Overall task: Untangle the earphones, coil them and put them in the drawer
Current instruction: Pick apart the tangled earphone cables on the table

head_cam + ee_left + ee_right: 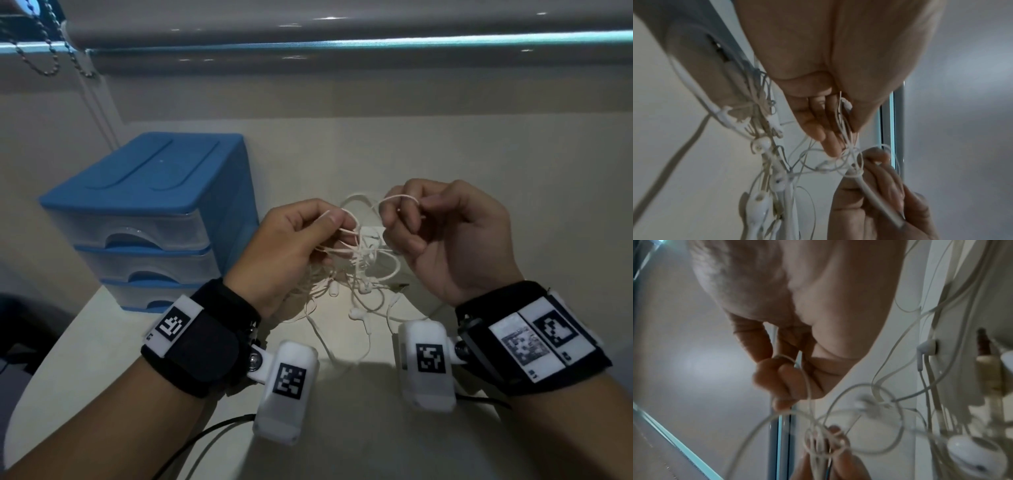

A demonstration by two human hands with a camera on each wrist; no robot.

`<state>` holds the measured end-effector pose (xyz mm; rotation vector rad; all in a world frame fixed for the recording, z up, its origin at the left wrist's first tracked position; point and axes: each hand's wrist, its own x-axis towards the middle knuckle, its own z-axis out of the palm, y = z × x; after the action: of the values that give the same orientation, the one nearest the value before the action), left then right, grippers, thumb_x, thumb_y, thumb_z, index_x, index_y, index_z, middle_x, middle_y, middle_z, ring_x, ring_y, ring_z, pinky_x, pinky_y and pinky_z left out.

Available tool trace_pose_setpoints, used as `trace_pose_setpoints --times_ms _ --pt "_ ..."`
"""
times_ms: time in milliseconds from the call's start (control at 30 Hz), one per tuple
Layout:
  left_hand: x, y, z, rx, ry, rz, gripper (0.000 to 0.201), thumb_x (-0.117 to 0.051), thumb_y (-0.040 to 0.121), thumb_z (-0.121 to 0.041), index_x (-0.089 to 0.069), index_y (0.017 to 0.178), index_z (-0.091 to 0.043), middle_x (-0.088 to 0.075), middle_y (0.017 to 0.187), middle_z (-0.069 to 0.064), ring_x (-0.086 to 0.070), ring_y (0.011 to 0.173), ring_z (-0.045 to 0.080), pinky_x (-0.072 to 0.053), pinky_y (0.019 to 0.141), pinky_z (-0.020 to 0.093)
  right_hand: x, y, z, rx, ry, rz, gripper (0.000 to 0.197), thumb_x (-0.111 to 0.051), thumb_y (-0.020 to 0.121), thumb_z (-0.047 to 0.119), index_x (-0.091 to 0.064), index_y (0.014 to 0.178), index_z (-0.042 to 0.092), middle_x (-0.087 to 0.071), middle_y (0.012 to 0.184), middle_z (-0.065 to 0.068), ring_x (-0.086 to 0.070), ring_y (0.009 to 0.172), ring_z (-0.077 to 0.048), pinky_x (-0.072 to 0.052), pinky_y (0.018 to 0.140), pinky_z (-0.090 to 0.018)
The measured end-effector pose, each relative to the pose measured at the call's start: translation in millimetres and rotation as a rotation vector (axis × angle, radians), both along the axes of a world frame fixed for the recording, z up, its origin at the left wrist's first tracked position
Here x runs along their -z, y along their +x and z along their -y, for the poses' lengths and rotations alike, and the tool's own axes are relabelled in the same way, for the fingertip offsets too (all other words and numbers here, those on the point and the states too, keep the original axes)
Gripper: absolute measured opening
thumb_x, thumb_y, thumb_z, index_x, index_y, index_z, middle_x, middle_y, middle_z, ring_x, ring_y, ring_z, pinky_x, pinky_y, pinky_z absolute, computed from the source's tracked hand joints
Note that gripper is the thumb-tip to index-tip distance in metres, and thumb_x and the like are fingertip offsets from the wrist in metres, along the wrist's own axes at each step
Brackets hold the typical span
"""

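A knot of white earphones (pixel 363 263) hangs between my two hands above the white table (pixel 496 161), its lower cords and earbuds trailing on the surface. My left hand (pixel 334 222) pinches a strand at the knot's left side. My right hand (pixel 415 205) pinches a raised loop of cord at the upper right. The left wrist view shows several earbuds (pixel 760 144) dangling in the tangle, with my right hand (pixel 875 162) holding a thicker cord. In the right wrist view, the thumb and finger of my right hand (pixel 791 365) nip a thin cord. The blue drawer unit (pixel 150 219) stands to the left, its three translucent drawers closed.
A window blind with a bead chain (pixel 51 51) runs along the back wall. The table's rounded front left edge (pixel 44 370) drops to a dark floor. Black cables (pixel 212 431) trail from the wrist cameras over the near part of the table.
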<state>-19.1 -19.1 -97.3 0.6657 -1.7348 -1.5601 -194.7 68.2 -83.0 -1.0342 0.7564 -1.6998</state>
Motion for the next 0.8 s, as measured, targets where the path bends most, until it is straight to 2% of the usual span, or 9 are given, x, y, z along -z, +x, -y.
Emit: trace_pose_setpoints --times_ms 67,133,200,267,367,433,533,633,800 --pt "0 1 3 -0.048 -0.029 -0.025 0.022 -0.055 0.104 -0.016 -0.073 0.096 -0.007 -0.075 0.084 0.004 -0.069 0.072 0.009 -0.052 0.060 0.019 1 0 2 0.061 0.100 -0.130 0.030 -0.047 0.084 0.022 -0.051 0.061 0.004 -0.046 0.061 -0.013 -0.023 0.041 -0.015 -0.019 0.044 -0.024" --pt "1 1 4 -0.078 -0.060 -0.045 0.020 -0.056 0.103 -0.016 -0.074 0.096 -0.009 -0.076 0.087 0.003 -0.068 0.075 0.009 -0.052 0.063 0.018 5 2 5 0.137 0.197 -0.327 0.040 -0.056 0.096 0.032 -0.059 0.068 0.003 -0.035 0.052 -0.007 -0.019 0.040 -0.013 -0.015 0.044 -0.022" --pt "1 2 4 -0.091 -0.068 -0.070 0.017 -0.058 0.102 -0.014 -0.074 0.100 -0.007 -0.076 0.089 0.004 -0.069 0.076 0.010 -0.052 0.065 0.018 8 6 7 0.159 0.221 -0.497 0.043 -0.060 0.099 0.034 -0.064 0.074 0.000 -0.025 0.049 -0.002 -0.015 0.043 -0.013 -0.014 0.046 -0.022" --pt "2 2 5 -0.092 -0.072 -0.075 0.016 -0.061 0.100 -0.012 -0.075 0.105 -0.006 -0.076 0.091 0.007 -0.068 0.075 0.011 -0.052 0.066 0.019 11 8 7 0.146 0.211 -0.585 0.038 -0.061 0.099 0.030 -0.068 0.078 -0.001 -0.023 0.047 0.003 -0.015 0.043 -0.012 -0.013 0.048 -0.025" --pt "3 2 6 -0.080 -0.085 -0.036 0.014 -0.065 0.098 -0.012 -0.076 0.105 -0.007 -0.075 0.088 0.005 -0.064 0.069 0.010 -0.051 0.066 0.021 10 7 5 0.125 0.130 -0.526 0.030 -0.056 0.102 0.021 -0.072 0.085 0.003 -0.026 0.049 0.003 -0.018 0.043 -0.013 -0.015 0.046 -0.024" --pt "4 1 5 -0.063 -0.082 0.004 0.013 -0.069 0.095 -0.012 -0.078 0.104 -0.009 -0.074 0.088 0.007 -0.061 0.066 0.009 -0.050 0.065 0.021 6 8 5 0.115 0.025 -0.437 0.027 -0.054 0.103 0.019 -0.074 0.088 0.008 -0.033 0.054 -0.002 -0.027 0.048 -0.015 -0.025 0.045 -0.023" --pt "4 1 4 -0.059 -0.082 0.029 0.013 -0.069 0.095 -0.011 -0.079 0.103 -0.011 -0.074 0.088 0.013 -0.053 0.061 0.008 -0.046 0.058 0.018 2 7 3 0.122 -0.069 -0.280 0.024 -0.051 0.101 0.021 -0.071 0.091 0.012 -0.048 0.064 -0.004 -0.041 0.059 -0.015 -0.036 0.056 -0.022" --pt "3 2 3 -0.053 -0.062 0.034 0.014 -0.067 0.096 -0.009 -0.079 0.103 -0.008 -0.071 0.081 0.006 -0.050 0.058 0.007 -0.043 0.054 0.015 0 1 2 0.117 -0.097 -0.142 0.022 -0.047 0.103 0.019 -0.066 0.093 0.012 -0.058 0.075 -0.004 -0.053 0.070 -0.014 -0.040 0.065 -0.024" --pt "1 2 2 -0.066 -0.061 0.035 0.016 -0.064 0.099 -0.013 -0.079 0.100 -0.009 -0.072 0.085 0.008 -0.052 0.060 0.009 -0.044 0.056 0.018 1 -4 2 0.131 -0.095 -0.130 0.021 -0.046 0.101 0.019 -0.060 0.086 0.014 -0.064 0.099 -0.005 -0.057 0.087 -0.016 -0.037 0.072 -0.031"
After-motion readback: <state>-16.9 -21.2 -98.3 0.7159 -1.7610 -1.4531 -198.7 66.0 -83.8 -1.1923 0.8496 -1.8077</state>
